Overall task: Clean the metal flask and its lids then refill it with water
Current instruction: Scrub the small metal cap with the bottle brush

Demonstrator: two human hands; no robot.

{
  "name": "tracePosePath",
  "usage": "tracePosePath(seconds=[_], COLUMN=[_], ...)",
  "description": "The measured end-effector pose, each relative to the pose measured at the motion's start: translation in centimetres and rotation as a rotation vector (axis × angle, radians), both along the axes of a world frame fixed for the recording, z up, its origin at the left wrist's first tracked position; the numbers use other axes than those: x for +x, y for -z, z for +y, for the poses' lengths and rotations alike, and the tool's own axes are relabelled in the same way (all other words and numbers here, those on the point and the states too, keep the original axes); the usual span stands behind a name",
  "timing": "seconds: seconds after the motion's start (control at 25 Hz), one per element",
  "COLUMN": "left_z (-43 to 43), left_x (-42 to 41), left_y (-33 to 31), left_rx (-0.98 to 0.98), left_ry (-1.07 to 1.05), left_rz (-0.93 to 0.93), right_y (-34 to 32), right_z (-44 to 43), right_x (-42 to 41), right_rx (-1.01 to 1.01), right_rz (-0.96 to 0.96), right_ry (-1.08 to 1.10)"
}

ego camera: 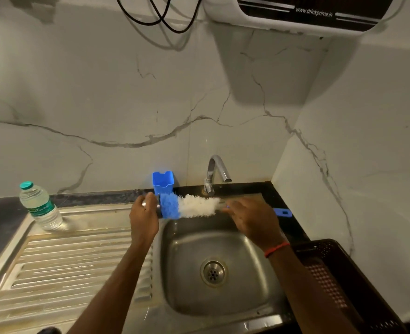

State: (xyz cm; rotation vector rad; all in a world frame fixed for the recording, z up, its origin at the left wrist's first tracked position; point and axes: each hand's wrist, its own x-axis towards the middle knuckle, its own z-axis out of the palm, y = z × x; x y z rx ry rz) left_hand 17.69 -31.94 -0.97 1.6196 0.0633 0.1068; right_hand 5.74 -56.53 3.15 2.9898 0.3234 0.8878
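Looks early-to-mid: inside scrub prob. underway. Gripping metal flask (151, 204) in left hand (144, 215), fingers curled round it, sideways over back-left edge of sink (223, 307). Holding bottle brush (195, 206) w/ right hand (252, 218) closed on its handle, blue bristles right at flask mouth. No water visible from tap (217, 168). Can't see lids anywhere, so no telling if washed. Prob. left to do: rinse, lids, refill.

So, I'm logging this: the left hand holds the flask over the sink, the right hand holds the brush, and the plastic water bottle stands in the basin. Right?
No. The head view shows the plastic water bottle standing on the drainboard left of the basin, not in it. The left hand, right hand, flask and brush are as stated.
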Motion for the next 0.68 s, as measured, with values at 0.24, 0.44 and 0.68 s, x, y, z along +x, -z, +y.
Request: tracePosePath(seconds=[0.24,0.44,0.68], left_z=[2.6,1.1,0.8], left_x=[0.8,0.5,1.0], left_y=[-3.4,-2.5,-2.3], left_rx=[-0.183,-0.270,0.447], left_ry=[0.590,0.106,0.363], left_rz=[0.667,0.292,0.178], right_y=[0.2,1.4,-1.3], right_z=[-2.9,-0.5,-0.7], right_x=[0.9,0.2,1.2], right_rx=[0.070,0.231,0.003], right_rz=[0.019,0.292,-0.164], right_ry=[0.012,-0.076,0.127])
